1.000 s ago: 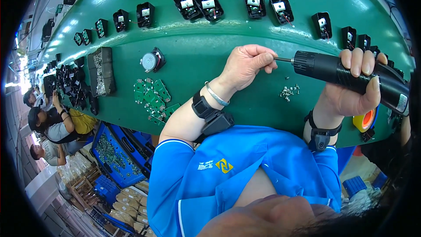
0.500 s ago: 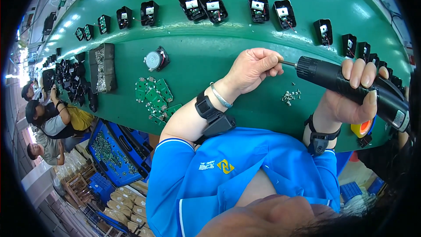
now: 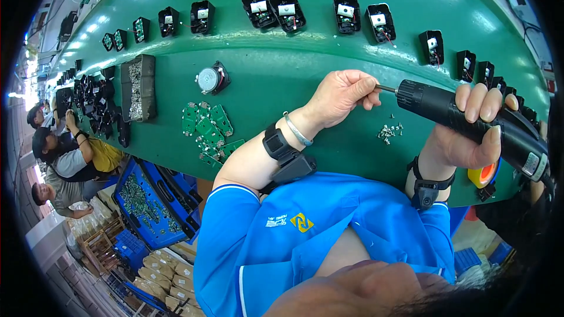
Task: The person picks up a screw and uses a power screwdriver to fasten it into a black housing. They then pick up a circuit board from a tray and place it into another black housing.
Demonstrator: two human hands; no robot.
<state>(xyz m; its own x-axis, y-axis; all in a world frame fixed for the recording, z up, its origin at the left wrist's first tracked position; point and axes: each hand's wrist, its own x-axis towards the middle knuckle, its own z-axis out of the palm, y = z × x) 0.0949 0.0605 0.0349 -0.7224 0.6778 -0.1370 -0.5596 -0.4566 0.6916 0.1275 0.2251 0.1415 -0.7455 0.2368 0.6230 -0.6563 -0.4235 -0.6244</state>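
My right hand (image 3: 479, 114) is wrapped round a black electric screwdriver (image 3: 437, 101), held nearly level with its bit toward the left. At the bit's tip, the fingers of my left hand (image 3: 348, 95) are pinched together; whatever they hold there, if anything, is too small or hidden to make out. Below the bit, a small pile of silver screws (image 3: 389, 132) lies on the green table. Further left are a loose round speaker (image 3: 212, 78) with a black frame and a cluster of green circuit boards (image 3: 205, 126).
Along the far side stands a row of open black housings (image 3: 346, 14) with boards and wires inside. A grey bin of small metal parts (image 3: 139, 88) sits at the left, near heaped black parts (image 3: 97, 103). A tape roll (image 3: 486, 174) lies right. Co-workers (image 3: 64, 147) sit at the far left.
My left hand has come slightly nearer to me, and the screwdriver has tilted a little with its bit end lower. The left fingers stay pinched at the tip.
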